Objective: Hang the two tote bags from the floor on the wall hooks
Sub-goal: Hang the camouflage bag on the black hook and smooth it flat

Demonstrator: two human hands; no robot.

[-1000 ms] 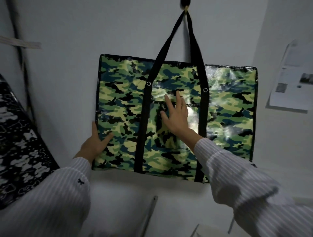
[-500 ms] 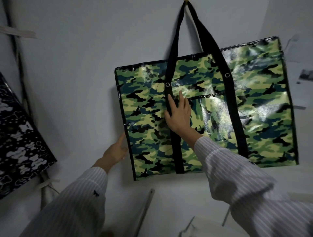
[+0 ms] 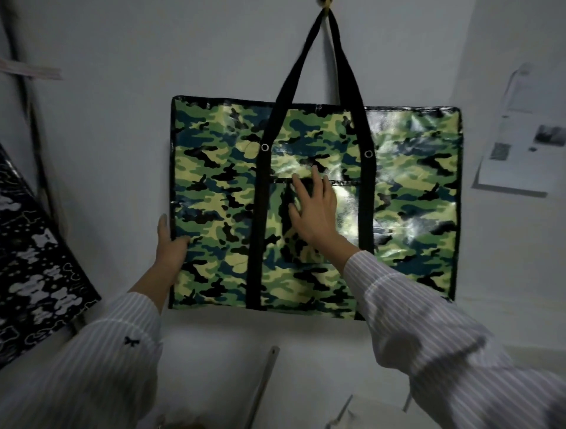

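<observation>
On the wall, the camouflage tote bag hangs by its black straps from the hook, while the left hand pinches its side edge and the right hand presses flat and open-palmed on its front, seemingly to square it.

Camo tote bag swung back level, frame centre; left hand regripped its left edge.

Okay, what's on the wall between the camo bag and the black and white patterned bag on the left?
In the head view, only bare wall and the left hand, gripping the camo bag's left edge. A dark vertical strip runs beside the black-and-white bag.
</observation>
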